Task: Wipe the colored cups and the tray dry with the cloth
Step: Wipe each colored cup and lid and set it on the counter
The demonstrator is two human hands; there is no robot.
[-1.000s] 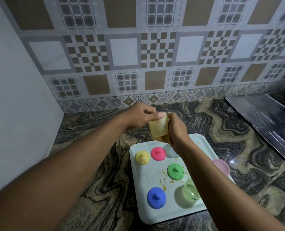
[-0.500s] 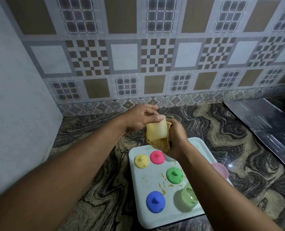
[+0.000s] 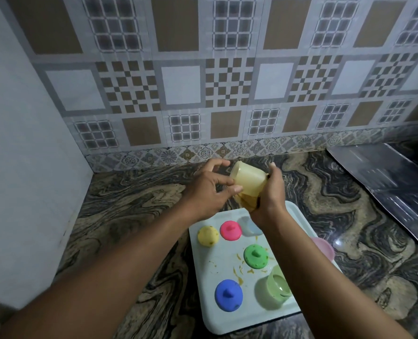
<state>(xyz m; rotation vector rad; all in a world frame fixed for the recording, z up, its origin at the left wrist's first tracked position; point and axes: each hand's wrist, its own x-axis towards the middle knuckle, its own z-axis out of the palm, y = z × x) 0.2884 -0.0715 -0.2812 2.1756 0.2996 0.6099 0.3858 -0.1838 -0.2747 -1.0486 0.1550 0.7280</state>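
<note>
Both hands are up over the far end of the tray (image 3: pixel 208 311), working on one pale yellow cup (image 3: pixel 248 178). The left hand (image 3: pixel 209 192) pinches the cup by its closed end, thumb below and fingers curled over the top, so the cup lies tilted with its mouth turned toward the right hand (image 3: pixel 270 196). That hand is closed around a yellowish cloth (image 3: pixel 248 203), which bunches out under the cup's mouth; whether the cloth reaches inside the cup I cannot tell.

The tray lies on the marbled desk (image 3: pixel 119 204), well back from the tiled wall, and shows yellowish smears near its middle. At its far left corner sits a yellow lid (image 3: pixel 208 236), with a pink lid (image 3: pixel 230 230) just beside it and a clear cup (image 3: pixel 248 226) next along, partly hidden by the right wrist. A green lid (image 3: pixel 255 255) sits near the middle, a blue lid (image 3: pixel 228 295) at the near left, and a green cup (image 3: pixel 277 285) near the right edge. A pink cup (image 3: pixel 324 248) shows beyond the right forearm.
</note>
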